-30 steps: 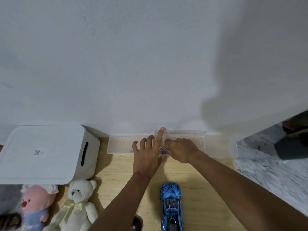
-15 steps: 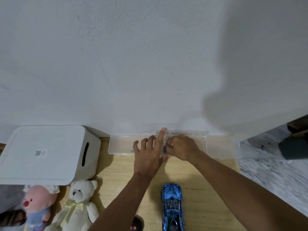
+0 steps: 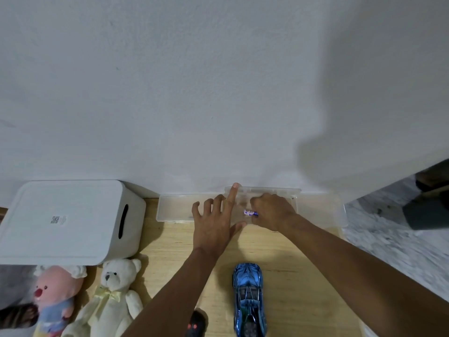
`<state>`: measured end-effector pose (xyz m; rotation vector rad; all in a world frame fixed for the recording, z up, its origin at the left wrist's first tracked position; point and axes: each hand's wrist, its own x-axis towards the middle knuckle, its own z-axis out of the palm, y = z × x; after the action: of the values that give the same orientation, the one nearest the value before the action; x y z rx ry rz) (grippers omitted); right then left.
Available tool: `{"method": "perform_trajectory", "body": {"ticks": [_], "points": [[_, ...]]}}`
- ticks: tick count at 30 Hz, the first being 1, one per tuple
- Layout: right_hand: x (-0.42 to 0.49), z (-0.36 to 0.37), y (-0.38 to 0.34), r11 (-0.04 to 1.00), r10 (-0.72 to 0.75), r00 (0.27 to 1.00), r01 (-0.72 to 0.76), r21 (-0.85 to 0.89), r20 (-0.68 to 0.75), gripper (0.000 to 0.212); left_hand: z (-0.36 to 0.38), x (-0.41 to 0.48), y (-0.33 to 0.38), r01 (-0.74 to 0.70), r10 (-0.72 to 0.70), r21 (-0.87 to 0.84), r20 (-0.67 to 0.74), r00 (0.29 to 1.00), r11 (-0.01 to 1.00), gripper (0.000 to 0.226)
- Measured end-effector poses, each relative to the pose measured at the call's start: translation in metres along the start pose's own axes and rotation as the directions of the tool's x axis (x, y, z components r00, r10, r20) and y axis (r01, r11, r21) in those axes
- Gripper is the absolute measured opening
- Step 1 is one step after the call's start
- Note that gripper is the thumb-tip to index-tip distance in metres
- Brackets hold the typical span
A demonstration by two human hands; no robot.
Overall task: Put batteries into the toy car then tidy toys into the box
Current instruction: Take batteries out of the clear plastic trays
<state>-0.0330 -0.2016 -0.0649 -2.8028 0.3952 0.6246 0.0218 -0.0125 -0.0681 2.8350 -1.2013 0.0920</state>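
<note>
- Battery, purple-white, print unreadable, pinched in right hand.
- Left hand spread flat on clear case, tabletop's far edge.
- Toy car glossy blue.

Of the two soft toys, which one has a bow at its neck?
The white teddy bear wears a pale yellow bow. The pink plush beside it has a white frilly cap instead.

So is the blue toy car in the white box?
No, the blue toy car lies on the wooden tabletop, outside the white plastic box.
</note>
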Motion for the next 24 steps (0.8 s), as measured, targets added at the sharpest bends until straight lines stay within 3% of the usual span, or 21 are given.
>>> {"method": "perform_trajectory", "body": {"ticks": [7, 15, 17, 19, 24], "points": [[-0.016, -0.008, 0.008, 0.992, -0.09, 0.996, 0.091, -0.083, 0.014, 0.013, 0.001, -0.001, 0.002, 0.002, -0.002, -0.01, 0.039, 0.999, 1.0, 0.102], [-0.053, -0.02, 0.027, 0.981, -0.058, 0.998, 0.06, 0.183, -0.014, 0.022, -0.001, -0.001, 0.003, 0.006, -0.004, -0.033, 0.071, 0.997, 0.999, 0.101], [-0.062, -0.02, 0.03, 0.975, -0.059, 0.997, 0.069, 0.209, -0.052, 0.029, 0.0, -0.001, 0.003, 0.007, -0.005, -0.027, 0.07, 0.998, 1.0, 0.104], [-0.069, -0.017, 0.031, 0.965, -0.051, 0.996, 0.068, 0.252, -0.071, 0.023, 0.0, 0.001, 0.003, 0.013, -0.012, -0.007, 0.068, 0.998, 1.0, 0.105], [-0.083, 0.007, 0.021, 0.969, -0.02, 0.999, 0.026, 0.245, -0.027, 0.022, 0.002, 0.0, 0.005, 0.017, -0.019, 0.03, 0.079, 0.997, 0.999, 0.106]]}}
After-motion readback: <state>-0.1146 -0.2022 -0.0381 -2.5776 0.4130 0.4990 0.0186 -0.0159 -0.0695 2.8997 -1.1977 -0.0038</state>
